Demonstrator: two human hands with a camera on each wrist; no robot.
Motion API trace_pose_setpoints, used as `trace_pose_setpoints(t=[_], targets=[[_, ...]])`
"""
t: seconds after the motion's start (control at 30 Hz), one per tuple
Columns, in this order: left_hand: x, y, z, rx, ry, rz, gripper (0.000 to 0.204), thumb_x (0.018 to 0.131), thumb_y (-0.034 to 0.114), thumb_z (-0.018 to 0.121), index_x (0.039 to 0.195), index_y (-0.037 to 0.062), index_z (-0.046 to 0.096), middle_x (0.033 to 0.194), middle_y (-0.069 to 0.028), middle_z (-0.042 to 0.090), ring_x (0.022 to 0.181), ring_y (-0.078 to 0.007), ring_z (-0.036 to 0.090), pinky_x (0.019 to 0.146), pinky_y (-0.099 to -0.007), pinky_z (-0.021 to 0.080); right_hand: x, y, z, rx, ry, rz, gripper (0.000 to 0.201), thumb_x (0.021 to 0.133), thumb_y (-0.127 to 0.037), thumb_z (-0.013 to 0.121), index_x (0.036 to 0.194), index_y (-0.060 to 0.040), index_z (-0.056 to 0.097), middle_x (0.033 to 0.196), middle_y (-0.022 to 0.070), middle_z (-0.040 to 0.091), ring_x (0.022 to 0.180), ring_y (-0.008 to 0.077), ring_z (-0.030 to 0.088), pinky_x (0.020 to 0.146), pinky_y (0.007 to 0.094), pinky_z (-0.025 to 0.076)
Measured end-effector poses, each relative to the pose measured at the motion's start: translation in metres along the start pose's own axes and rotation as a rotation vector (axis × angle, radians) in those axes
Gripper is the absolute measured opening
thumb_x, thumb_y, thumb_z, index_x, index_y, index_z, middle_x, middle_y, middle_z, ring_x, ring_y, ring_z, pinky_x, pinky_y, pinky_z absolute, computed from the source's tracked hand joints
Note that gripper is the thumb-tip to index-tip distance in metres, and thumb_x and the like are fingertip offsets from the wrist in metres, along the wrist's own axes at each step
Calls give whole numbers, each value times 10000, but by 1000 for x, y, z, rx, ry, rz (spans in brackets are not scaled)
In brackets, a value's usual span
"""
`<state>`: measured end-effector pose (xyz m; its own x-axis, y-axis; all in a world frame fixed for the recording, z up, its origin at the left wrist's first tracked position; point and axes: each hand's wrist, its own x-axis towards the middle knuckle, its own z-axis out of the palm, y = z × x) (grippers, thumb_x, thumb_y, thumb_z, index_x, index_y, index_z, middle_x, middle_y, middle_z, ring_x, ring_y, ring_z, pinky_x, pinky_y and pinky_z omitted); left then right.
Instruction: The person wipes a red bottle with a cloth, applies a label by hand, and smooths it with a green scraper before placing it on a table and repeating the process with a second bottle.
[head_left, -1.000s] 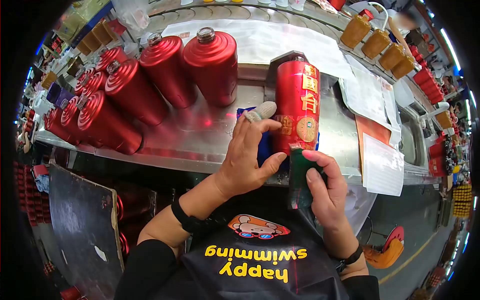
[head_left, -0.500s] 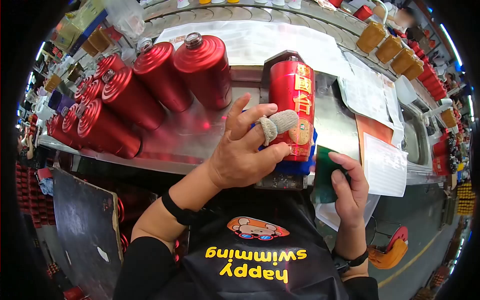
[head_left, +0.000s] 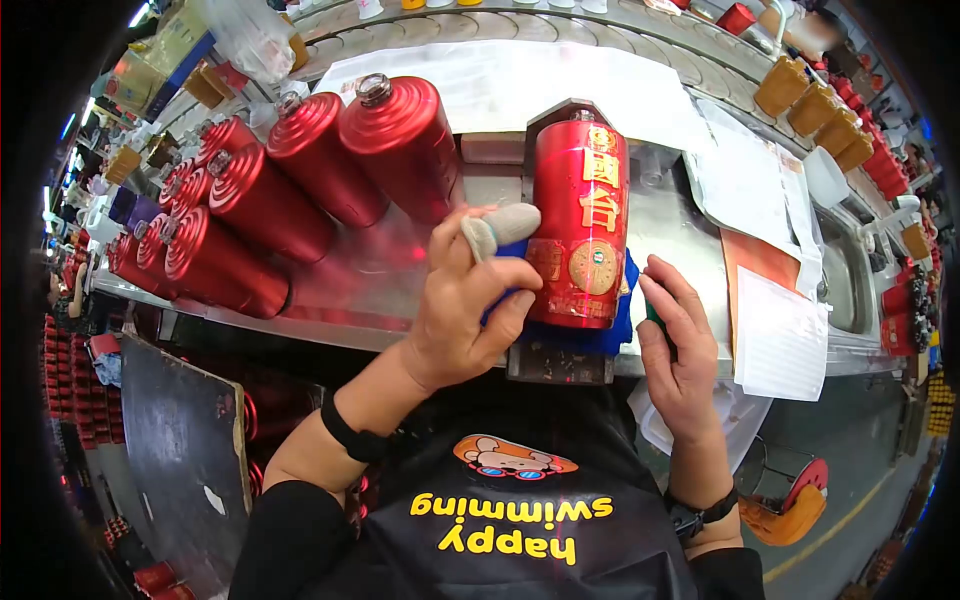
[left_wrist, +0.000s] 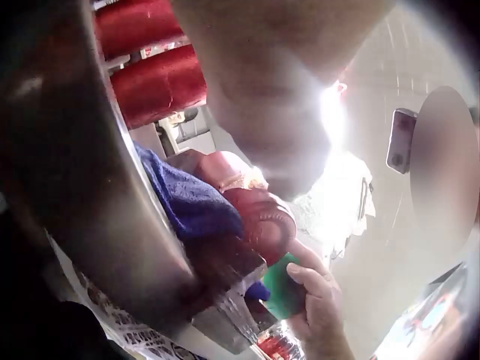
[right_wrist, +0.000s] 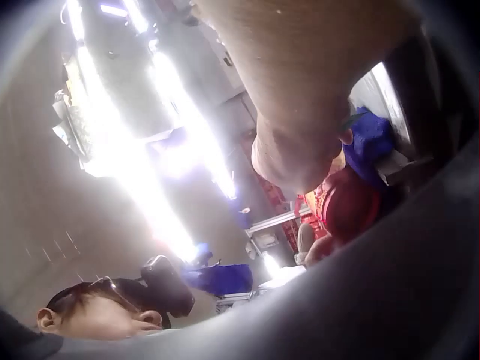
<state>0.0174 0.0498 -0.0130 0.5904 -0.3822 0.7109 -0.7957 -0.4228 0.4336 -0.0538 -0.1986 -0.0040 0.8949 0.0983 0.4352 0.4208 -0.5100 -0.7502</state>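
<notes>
A red bottle (head_left: 580, 225) with gold characters and a round gold emblem lies in a dark cradle over blue cloth (head_left: 622, 325). At its left side is my left hand (head_left: 465, 300), a knitted cover on one finger; bent finger and thumb tips are at the bottle's edge, with no grip round it visible. Right of the bottle, my right hand (head_left: 685, 350) pinches a green flat piece (head_left: 653, 314), mostly hidden in the head view. In the left wrist view the green piece (left_wrist: 283, 289) shows between thumb and fingers of the right hand (left_wrist: 322, 307), beside the bottle's round end (left_wrist: 266, 232).
Several plain red bottles (head_left: 395, 150) stand on the metal table (head_left: 350, 290) at the left. White papers (head_left: 510, 85) lie behind the cradle, and more sheets (head_left: 780, 335) lie at the right beside a sink (head_left: 850, 270). A dark board (head_left: 185, 430) leans at the lower left.
My left hand has drawn back leftward from over the bottle's front. The right hand has shifted right, away from the bottle's lower end, with the green piece. The bottle's emblem has turned leftward and is uncovered.
</notes>
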Motion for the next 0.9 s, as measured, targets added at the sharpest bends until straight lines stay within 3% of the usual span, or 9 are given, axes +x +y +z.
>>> trace_pose_setpoints(t=[0.07,0.17,0.3,0.5,0.63,0.8,0.9], targets=[[-5,6,2,-301,-79,-282,358,908,320,663,1118,39,596,1168,-202,563,1203,-356,470,1069,-438,329,3,4,2,-27,-27,-10,419,941,-71,600,1335,54,529,1390,259,499,1275,361,524,1042,389,424],[-10,14,21,-455,-58,-513,558,947,438,613,1275,4,490,1221,-203,521,1211,-335,465,1064,-412,330,5,12,10,-10,-40,37,546,986,-243,595,1381,103,446,1365,281,508,1266,390,518,1067,405,395],[-8,12,24,-428,-67,-482,703,947,492,597,1386,-18,394,1311,-207,484,1242,-331,456,1075,-407,329,14,11,9,59,-29,91,670,982,-387,591,1372,133,431,1338,300,516,1253,383,527,1057,404,402],[-7,12,25,-324,-107,-406,798,937,481,619,1446,-51,311,1388,-250,437,1299,-362,430,1104,-433,308,16,21,12,-66,25,86,752,936,-439,645,1384,123,425,1351,309,503,1258,414,508,1065,435,392],[-8,12,28,-371,-122,-460,833,935,465,627,1471,-60,266,1430,-264,401,1339,-366,395,1127,-437,285,17,15,19,-13,-47,100,831,861,-460,726,1390,109,433,1391,279,480,1306,384,445,1091,438,356],[-8,11,25,-467,-156,-496,841,946,445,618,1496,-57,229,1469,-264,359,1378,-355,356,1145,-418,264,22,28,16,58,-104,105,787,866,-424,730,1420,54,439,1401,237,487,1301,356,449,1095,423,352],[-10,10,24,-507,-165,-498,885,933,486,616,1507,-52,211,1495,-267,332,1371,-385,361,1160,-471,229,23,31,14,124,-122,118,728,892,-395,708,1426,27,450,1399,210,500,1300,340,455,1096,411,352]])
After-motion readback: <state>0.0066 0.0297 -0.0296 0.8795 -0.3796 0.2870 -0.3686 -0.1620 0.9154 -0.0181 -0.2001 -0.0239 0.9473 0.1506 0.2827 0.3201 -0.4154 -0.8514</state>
